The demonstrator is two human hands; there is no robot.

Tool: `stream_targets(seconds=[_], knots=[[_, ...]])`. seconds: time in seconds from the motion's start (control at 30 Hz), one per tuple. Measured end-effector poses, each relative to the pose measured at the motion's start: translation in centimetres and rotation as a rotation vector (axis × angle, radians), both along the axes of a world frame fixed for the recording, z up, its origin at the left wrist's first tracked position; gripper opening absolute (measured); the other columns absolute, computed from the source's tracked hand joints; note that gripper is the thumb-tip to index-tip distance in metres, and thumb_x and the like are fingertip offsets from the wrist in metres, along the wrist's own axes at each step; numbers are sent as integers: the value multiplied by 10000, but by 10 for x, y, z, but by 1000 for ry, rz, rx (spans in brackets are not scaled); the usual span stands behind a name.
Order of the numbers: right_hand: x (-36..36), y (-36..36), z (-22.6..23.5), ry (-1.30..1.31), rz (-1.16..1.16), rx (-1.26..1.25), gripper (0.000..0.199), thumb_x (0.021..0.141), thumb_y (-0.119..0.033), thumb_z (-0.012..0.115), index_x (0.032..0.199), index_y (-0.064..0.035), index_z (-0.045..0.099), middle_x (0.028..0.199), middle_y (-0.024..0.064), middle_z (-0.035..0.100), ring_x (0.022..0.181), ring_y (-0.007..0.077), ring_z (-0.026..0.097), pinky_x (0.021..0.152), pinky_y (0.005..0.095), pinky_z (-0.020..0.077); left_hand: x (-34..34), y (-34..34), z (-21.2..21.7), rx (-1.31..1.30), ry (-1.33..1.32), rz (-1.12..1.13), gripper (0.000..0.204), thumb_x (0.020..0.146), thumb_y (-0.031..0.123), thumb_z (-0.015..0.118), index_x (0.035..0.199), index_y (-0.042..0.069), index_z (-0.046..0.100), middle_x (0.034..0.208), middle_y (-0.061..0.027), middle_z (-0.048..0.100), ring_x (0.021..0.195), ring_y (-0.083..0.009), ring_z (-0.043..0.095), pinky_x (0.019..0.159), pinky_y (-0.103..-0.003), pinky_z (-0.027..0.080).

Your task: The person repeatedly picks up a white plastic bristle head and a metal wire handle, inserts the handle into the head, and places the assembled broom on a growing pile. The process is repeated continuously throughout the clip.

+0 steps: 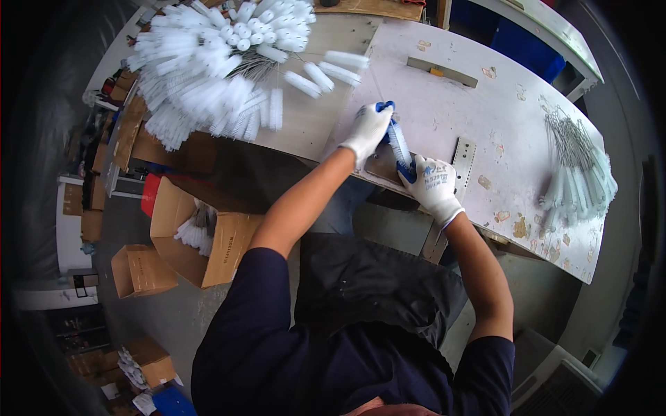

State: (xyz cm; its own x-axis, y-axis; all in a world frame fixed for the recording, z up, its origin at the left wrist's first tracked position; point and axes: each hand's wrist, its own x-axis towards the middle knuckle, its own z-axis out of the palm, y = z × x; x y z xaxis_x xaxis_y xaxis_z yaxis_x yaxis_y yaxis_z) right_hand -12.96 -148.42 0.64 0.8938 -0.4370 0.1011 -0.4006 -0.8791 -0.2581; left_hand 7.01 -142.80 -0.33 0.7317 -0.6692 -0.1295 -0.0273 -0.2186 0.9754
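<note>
Both my hands wear white gloves with blue palms and fingertips. Between them a white bottle brush [398,142] slants over the table's front edge. My left hand [372,129] is closed around its far end, where a thin wire seems to extend away over the table. Closer to me, my right hand [431,182] pinches the near end of the bristles. Below the brush a small metal plate [380,167] lies at the edge, partly hidden by my hands. Just right of my right hand is a perforated metal strip [465,154].
A big heap of white brushes [201,62] covers the table's left, with several loose brushes [320,76] beside it. At the right lies a bundle of wire-handled brushes [579,166]. A metal bar [442,72] sits farther back. An open cardboard box [232,243] holds brushes on the left.
</note>
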Motion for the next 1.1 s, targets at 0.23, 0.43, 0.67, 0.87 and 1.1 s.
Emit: stream_targets(seconds=[0.23,0.43,0.67,0.87,1.1], knots=[[-8,-3,-18,-94,11,-118,355,875,-442,686,839,-90,660,787,130,697,745,311,692,708,437,537,55,69,40,34,-1026,160,303,908,191,656,1187,74,658,1098,-153,701,1001,-342,671,858,-443,526],[-2,3,-19,-204,29,-106,343,845,-405,727,913,-79,646,819,122,668,787,314,671,716,446,518,144,105,15,484,-1480,-108,300,955,362,585,1158,165,685,1171,-82,677,1091,-306,613,1040,-519,362],[-1,-4,-15,-79,97,-94,296,873,-337,699,978,-67,635,899,134,670,844,324,675,752,447,518,126,85,45,693,-1518,0,249,942,345,576,1013,165,733,1139,-87,680,1039,-298,623,937,-481,416],[2,-2,-14,-44,120,-91,306,871,-338,700,991,-63,639,930,132,683,881,311,685,781,440,530,145,26,27,538,-1387,-2,399,924,209,561,1320,189,605,1373,-118,573,1173,-334,607,1023,-500,461],[0,-2,-15,-36,100,-110,309,885,-346,686,1001,-63,644,926,126,683,885,301,684,798,434,530,181,27,21,922,-1232,-94,279,957,203,493,1191,161,638,1307,-102,591,1093,-349,645,926,-485,511]])
